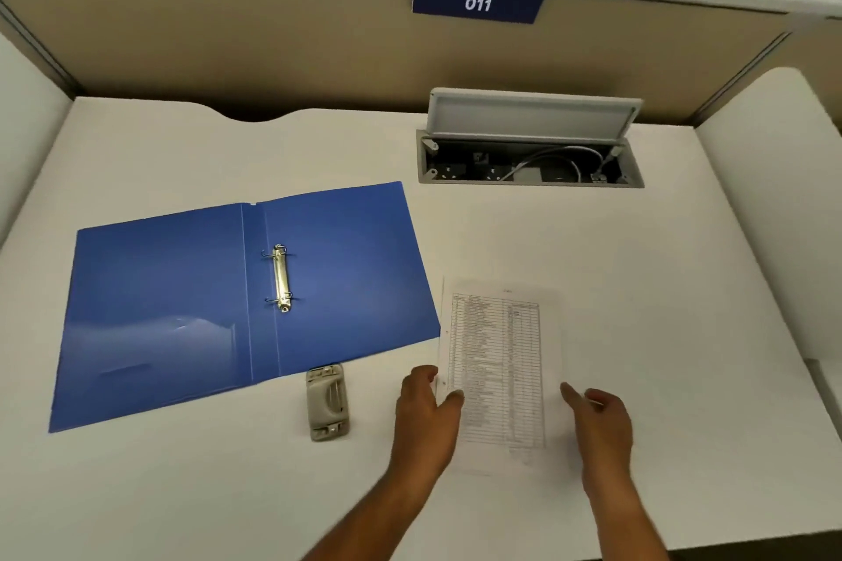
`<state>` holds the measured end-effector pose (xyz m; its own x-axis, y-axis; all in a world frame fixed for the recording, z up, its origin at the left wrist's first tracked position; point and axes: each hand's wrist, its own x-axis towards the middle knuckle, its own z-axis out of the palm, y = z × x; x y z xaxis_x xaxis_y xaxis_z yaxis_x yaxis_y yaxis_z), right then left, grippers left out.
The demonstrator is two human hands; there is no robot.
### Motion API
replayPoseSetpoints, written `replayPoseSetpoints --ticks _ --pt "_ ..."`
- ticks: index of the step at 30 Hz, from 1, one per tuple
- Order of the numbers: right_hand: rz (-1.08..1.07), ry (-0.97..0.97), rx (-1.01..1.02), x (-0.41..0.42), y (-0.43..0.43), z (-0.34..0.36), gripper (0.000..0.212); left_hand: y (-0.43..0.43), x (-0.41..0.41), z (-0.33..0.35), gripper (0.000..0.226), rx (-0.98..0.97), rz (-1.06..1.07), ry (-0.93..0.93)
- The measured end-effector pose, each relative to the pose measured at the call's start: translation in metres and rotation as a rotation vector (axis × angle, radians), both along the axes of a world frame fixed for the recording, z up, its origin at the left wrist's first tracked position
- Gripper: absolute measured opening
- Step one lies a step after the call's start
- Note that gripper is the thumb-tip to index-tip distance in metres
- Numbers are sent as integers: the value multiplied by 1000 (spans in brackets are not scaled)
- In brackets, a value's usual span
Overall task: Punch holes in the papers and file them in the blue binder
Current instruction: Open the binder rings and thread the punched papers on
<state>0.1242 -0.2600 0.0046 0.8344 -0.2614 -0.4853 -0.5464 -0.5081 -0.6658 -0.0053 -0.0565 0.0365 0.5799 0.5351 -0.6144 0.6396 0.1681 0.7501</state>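
A blue binder (pixel 182 301) lies spread open on the white desk, its metal two-ring clip (pixel 281 278) at the spine. Just below its right cover sits a grey hole punch (pixel 327 401). To the right lie the papers (pixel 499 369), printed with a table, lengthwise away from me. My left hand (pixel 428 415) grips the papers' left edge, thumb on top and fingers under it. My right hand (pixel 597 419) is at the papers' right edge with fingers together, touching or nearly touching it; I cannot tell whether it grips.
An open cable box (pixel 528 159) with sockets and a white cable is set into the desk (pixel 660 269) at the back right, its lid raised. A beige partition with a blue "011" sign (pixel 477 4) closes off the far side. White side panels flank the desk.
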Motion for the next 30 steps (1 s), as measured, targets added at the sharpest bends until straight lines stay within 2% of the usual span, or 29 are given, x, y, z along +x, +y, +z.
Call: replayPoseSetpoints --ticks 6,11,15,22,26,30 --pt "54 58 131 10 21 2 60 -14 21 -14 53 67 114 47" --pt "96 90 182 15 21 -1 54 -15 33 -15 56 81 125 72" --pt "118 105 221 20 14 -1 24 -12 39 -17 55 13 221 103" --pt "177 34 227 19 13 11 12 -13 43 -30 53 -11 267 138" --pt "126 77 329 20 13 13 32 -19 47 -31 47 59 221 177" --pt "158 157 418 23 5 12 38 -18 48 -33 42 128 174 191"
